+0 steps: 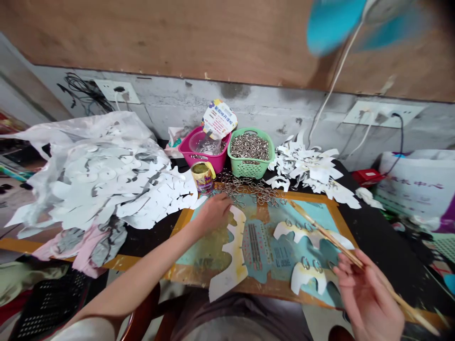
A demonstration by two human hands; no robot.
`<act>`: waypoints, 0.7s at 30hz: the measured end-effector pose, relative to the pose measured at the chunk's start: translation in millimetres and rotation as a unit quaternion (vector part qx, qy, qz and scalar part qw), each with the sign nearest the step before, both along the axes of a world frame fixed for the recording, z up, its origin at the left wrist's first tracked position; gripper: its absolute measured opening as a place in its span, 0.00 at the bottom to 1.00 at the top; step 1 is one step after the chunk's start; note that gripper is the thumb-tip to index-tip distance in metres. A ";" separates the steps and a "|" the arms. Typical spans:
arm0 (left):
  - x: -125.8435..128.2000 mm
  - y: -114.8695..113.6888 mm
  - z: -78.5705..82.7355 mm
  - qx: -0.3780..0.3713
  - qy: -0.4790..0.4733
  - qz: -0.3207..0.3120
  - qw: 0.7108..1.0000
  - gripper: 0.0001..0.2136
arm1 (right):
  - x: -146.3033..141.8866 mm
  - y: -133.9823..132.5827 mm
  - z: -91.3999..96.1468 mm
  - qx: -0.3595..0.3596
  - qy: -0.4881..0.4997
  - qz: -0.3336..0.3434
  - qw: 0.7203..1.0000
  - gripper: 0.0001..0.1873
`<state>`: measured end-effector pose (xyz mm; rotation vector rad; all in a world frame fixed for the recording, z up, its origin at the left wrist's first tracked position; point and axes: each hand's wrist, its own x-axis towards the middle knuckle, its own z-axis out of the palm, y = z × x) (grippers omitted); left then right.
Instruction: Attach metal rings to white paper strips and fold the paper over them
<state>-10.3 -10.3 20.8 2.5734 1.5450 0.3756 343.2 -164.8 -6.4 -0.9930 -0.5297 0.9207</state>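
My left hand (214, 214) reaches over the mat, its fingers bent down and together at the near edge of a pile of metal rings (261, 192). Whatever lies between those fingertips is hidden. Just below them a white cut-out strip (235, 253) with yellowish smears lies on the mat. My right hand (369, 293) grips a long wooden stick (332, 239), whose yellow-stained tip points up and left. Under the stick lies a scalloped white piece (296, 232) bearing several metal rings. A smaller white piece (308, 278) with rings is nearer me.
An open tin (203, 179) stands by my left hand. Behind are a pink basket (213, 162) and a green basket (250, 168) full of metal pieces. White cut-outs heap at left (106, 175) and right (309, 163). A blue-bladed fan (332, 23) hangs above.
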 end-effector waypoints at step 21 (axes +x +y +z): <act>9.1 73.1 7.5 -0.041 -0.100 -0.022 0.994 0.14 | -7.5 -0.2 3.7 0.020 0.012 0.032 0.999 0.12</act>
